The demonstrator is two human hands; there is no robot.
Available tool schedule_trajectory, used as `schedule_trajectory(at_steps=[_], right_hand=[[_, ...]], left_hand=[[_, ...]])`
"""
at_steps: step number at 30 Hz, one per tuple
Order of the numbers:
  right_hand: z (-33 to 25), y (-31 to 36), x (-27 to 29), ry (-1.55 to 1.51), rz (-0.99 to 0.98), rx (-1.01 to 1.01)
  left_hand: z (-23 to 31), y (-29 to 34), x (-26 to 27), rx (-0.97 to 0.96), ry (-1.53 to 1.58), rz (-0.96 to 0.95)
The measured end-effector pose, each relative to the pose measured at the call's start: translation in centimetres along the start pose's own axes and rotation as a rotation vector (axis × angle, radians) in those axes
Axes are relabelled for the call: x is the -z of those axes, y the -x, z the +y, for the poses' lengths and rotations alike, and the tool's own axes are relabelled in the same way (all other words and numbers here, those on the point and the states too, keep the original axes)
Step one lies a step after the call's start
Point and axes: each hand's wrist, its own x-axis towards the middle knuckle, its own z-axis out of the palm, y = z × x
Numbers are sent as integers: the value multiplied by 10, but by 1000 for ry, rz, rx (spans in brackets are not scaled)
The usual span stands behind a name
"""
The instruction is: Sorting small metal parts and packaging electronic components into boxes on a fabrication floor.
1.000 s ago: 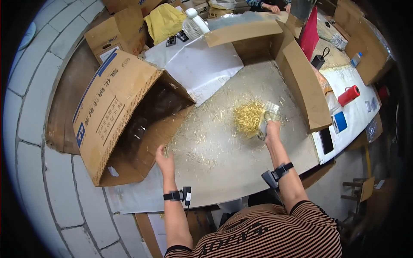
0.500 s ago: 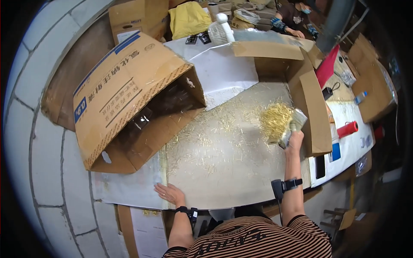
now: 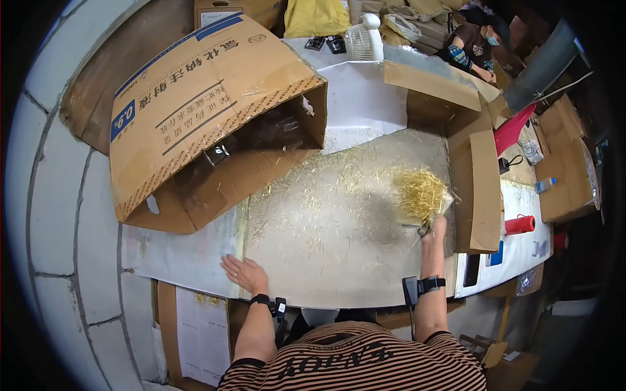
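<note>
My right hand (image 3: pixel 435 229) grips the handle of a pale scoop (image 3: pixel 447 203) at the right of the board. Heaped in the scoop are thin golden pin-like pieces (image 3: pixel 420 190), which hide most of it. More of the same pieces lie scattered over the beige board (image 3: pixel 326 277). Flat on the white sheet (image 3: pixel 186 251), near the board's left edge, rests my left hand (image 3: pixel 246 274) with fingers spread and nothing held. A large cardboard box (image 3: pixel 215 124) lies on its side at the left, its mouth facing the board; clear plastic shows inside.
Cardboard walls (image 3: pixel 482 195) border the board's right and far sides. Behind stand a white fan (image 3: pixel 365 42) and a yellow bag (image 3: pixel 316 18). A red roll (image 3: pixel 520 225) and a dark phone (image 3: pixel 471 270) lie at the right. A co-worker (image 3: pixel 471 49) sits at the far right.
My view has shifted slightly. My right hand and the loaded scoop have turned, so less of the scoop's pale side shows. My left hand stays flat near the board's left edge.
</note>
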Motion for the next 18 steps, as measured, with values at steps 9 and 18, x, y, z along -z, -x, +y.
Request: schedule_trajectory(at_steps=[9, 18], right_hand=[[33, 40, 22, -195, 99, -305], [24, 81, 37, -157, -78, -296]], left_hand=[[-1, -1, -1, -1, 31, 15], [-3, -3, -5, -6, -7, 4]])
